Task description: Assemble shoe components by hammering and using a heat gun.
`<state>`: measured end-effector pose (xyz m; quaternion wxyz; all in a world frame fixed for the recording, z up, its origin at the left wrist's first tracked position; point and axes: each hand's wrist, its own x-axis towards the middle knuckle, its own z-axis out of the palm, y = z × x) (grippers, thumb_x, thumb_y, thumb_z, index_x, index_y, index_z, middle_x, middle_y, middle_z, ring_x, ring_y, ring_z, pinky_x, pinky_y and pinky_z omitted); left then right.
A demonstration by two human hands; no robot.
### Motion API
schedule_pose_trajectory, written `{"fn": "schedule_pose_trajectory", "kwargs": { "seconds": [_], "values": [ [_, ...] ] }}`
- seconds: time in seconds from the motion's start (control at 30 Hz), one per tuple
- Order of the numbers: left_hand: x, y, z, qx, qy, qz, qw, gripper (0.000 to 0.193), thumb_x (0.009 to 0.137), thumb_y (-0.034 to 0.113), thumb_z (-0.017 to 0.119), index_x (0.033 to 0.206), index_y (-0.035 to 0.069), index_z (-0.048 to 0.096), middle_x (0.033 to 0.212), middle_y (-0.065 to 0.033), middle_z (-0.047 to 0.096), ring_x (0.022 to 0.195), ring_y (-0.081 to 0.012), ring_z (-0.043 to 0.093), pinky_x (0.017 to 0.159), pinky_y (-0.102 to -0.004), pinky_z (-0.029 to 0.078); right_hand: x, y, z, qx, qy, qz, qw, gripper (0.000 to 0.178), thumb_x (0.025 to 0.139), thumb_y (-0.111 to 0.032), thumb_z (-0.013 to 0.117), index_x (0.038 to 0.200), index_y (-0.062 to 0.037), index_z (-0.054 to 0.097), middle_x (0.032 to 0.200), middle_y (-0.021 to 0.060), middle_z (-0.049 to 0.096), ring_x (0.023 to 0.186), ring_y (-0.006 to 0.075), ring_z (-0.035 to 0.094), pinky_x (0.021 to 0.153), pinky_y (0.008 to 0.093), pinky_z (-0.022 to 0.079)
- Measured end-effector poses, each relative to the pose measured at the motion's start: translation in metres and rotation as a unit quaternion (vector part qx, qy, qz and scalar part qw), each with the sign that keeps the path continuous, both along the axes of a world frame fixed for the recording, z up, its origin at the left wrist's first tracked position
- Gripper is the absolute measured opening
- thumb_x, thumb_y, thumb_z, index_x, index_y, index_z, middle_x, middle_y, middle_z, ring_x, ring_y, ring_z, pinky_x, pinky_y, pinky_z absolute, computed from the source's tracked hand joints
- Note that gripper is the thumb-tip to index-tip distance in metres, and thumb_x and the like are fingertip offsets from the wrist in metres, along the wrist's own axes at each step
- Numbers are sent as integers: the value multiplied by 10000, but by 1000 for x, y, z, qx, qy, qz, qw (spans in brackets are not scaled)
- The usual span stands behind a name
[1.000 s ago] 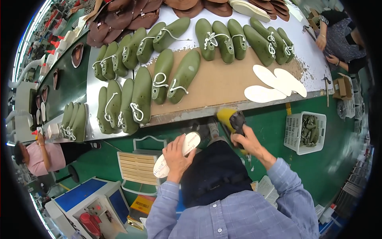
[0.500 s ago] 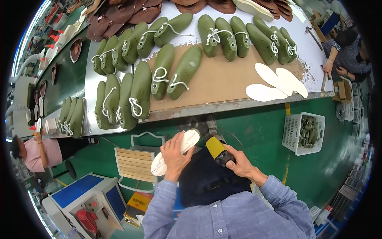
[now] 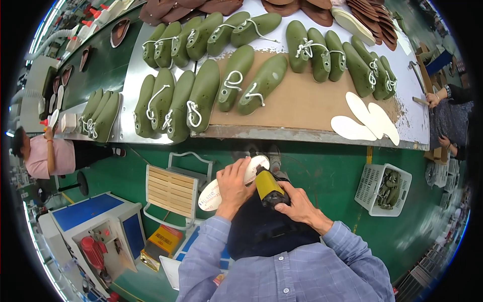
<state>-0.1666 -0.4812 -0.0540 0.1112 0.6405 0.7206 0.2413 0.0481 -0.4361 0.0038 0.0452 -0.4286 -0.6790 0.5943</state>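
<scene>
My left hand [image 3: 234, 187] grips a white insole [image 3: 210, 195] with red print on it, fingers laid across its middle. Whatever may lie beneath the insole is hidden. In my right hand [image 3: 298, 204] is a yellow and black handheld tool [image 3: 269, 188], which looks like a staple gun. Its front end comes up close beside the insole's far end; whether they touch I cannot tell. Both hands are over my lap, short of the workbench [image 3: 312, 137]. On the bench stand several green shoe lasts [image 3: 264, 84] with white cords, and a few loose white insoles [image 3: 349, 128] lie at its right.
Brown leather pieces [image 3: 289, 9] are heaped at the bench's back. A slatted chair [image 3: 171, 190] stands at left, near a blue-topped cabinet [image 3: 90, 211]. A white crate [image 3: 372, 194] of lasts sits on the floor at right. Other people [image 3: 445, 121] are at both sides.
My right hand has brought the tool leftward, closer to the insole's far end. The left hand keeps its hold and has shifted slightly. The whole view has swung, moving the bench up and right.
</scene>
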Motion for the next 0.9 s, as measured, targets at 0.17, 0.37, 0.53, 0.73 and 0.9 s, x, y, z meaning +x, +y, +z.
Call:
{"fn": "schedule_pose_trajectory", "kwargs": {
  "seconds": [0.17,0.37,0.53,0.73,0.9],
  "values": [
    [-7,-12,-7,-1,15,11,1000,716,663,292,801,1303,97,545,1211,-58,599,1065,-254,568,917,-407,374,-15,-9,5,-7,7,55,998,730,801,-438,691,1318,29,471,1025,293,652,953,449,640,841,454,509],
    [-48,-85,-1,-23,12,103,994,790,681,363,835,1332,61,506,1278,-120,552,1149,-321,547,995,-466,402,-39,-14,9,-15,-6,157,988,728,816,-427,680,1328,44,465,1072,301,645,985,449,634,862,451,506],
    [-50,-120,-21,5,-167,221,961,665,780,271,795,1320,18,501,1261,-165,561,1109,-346,584,934,-360,481,-68,-24,8,-18,-3,183,983,721,815,-409,683,1335,38,460,1074,297,647,1008,442,634,884,445,502],
    [-23,-116,-59,150,-483,368,780,346,985,201,536,1263,-2,562,1181,-154,618,1090,-236,589,956,-326,448,-87,-38,4,-7,21,212,977,714,809,-392,682,1341,27,457,1084,296,646,1021,443,631,902,445,498],
    [-18,-113,-71,200,-429,387,791,299,990,199,510,1185,-7,602,1118,-142,638,1028,-233,607,924,-324,464,-94,-44,8,-2,-7,237,972,725,796,-392,684,1342,27,456,1095,290,646,1034,442,627,913,450,493]
  ]
}}
